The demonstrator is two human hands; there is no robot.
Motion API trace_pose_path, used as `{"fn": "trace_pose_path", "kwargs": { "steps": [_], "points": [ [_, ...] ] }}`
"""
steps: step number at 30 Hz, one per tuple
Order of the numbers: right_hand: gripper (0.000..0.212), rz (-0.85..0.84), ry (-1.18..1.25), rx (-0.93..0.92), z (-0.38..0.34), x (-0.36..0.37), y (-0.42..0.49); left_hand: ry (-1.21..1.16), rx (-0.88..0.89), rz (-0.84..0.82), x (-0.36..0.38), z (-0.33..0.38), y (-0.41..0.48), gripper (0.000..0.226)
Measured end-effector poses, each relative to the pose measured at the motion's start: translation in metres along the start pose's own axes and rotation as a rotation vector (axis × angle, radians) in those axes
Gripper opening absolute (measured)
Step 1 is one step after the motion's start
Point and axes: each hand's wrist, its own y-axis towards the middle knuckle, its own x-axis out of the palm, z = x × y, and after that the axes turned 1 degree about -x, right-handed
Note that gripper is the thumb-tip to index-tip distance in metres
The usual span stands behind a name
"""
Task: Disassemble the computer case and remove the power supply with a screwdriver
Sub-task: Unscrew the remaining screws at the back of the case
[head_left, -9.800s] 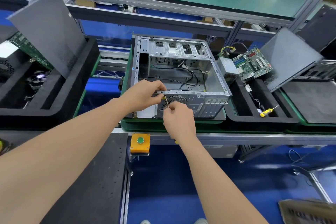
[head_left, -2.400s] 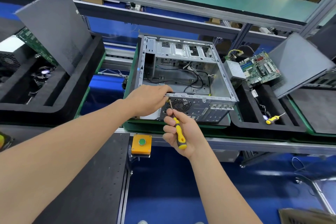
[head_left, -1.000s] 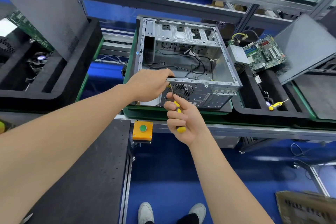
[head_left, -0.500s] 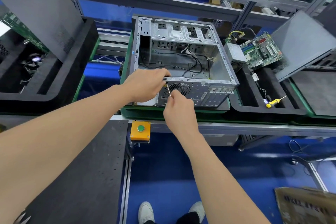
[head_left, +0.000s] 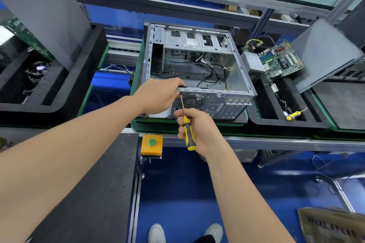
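An open metal computer case [head_left: 233, 69] lies on its side on a green tray, with loose black cables inside. My left hand [head_left: 158, 95] grips the near top rail of the case at its left rear corner. My right hand [head_left: 195, 128] grips a yellow and black screwdriver [head_left: 187, 132]. Its thin shaft points up to the rear panel, with the tip just left of the round fan grille [head_left: 192, 100]. A grey power supply [head_left: 253, 63] lies outside the case to the right.
A green motherboard [head_left: 280, 61] and a grey side panel [head_left: 324, 53] lean in the black foam tray [head_left: 262, 122] at right, where a second yellow screwdriver [head_left: 293, 115] lies. Another foam tray with a panel stands at left. An orange button box [head_left: 152, 144] hangs on the bench edge.
My right hand has turned at the wrist, so the screwdriver handle shows again below the case. The left hand stays on the rail. The view shifted slightly.
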Motion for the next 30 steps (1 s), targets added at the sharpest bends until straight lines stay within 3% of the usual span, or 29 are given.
{"fn": "trace_pose_path", "kwargs": {
  "steps": [5, 8, 10, 12, 15, 19, 21, 24, 25, 27, 30],
  "points": [
    [0.018, -0.251, 0.390, 0.096, 0.011, -0.002, -0.004, 0.013, 0.006, 0.015, 0.001, 0.000, 0.000, 0.030],
    [0.025, -0.402, 0.753, 0.156, 0.014, 0.001, -0.006, 0.009, 0.012, 0.022, 0.001, 0.000, 0.000, 0.029],
    [0.032, -0.433, 0.899, 0.153, 0.014, 0.003, -0.006, 0.009, 0.021, 0.028, 0.001, 0.000, 0.000, 0.029],
    [0.029, -0.373, 0.872, 0.109, 0.011, 0.005, -0.006, 0.017, 0.023, 0.033, 0.003, -0.001, 0.000, 0.030],
    [0.026, -0.239, 0.677, 0.060, 0.007, 0.008, -0.004, 0.030, 0.019, 0.037, 0.005, -0.001, 0.001, 0.030],
    [0.017, 0.011, 0.118, -0.066, 0.004, 0.012, -0.007, 0.031, 0.020, 0.035, 0.006, -0.002, 0.002, 0.030],
    [0.021, 0.163, -0.359, -0.228, 0.001, 0.012, -0.010, 0.030, 0.022, 0.036, 0.005, -0.002, 0.002, 0.030],
    [0.023, 0.450, -1.279, -0.452, 0.000, 0.014, -0.011, 0.023, 0.005, 0.025, 0.004, -0.001, 0.001, 0.028],
    [0.021, 0.536, -1.454, -0.486, 0.001, 0.017, -0.010, 0.019, -0.002, 0.018, 0.003, 0.000, 0.001, 0.027],
    [0.019, 0.632, -1.526, -0.539, 0.006, 0.022, -0.007, 0.014, -0.013, 0.008, 0.002, 0.000, 0.000, 0.027],
    [0.025, 0.620, -1.367, -0.533, 0.009, 0.016, -0.005, 0.015, -0.006, 0.007, 0.000, 0.001, 0.000, 0.028]
  ]
}}
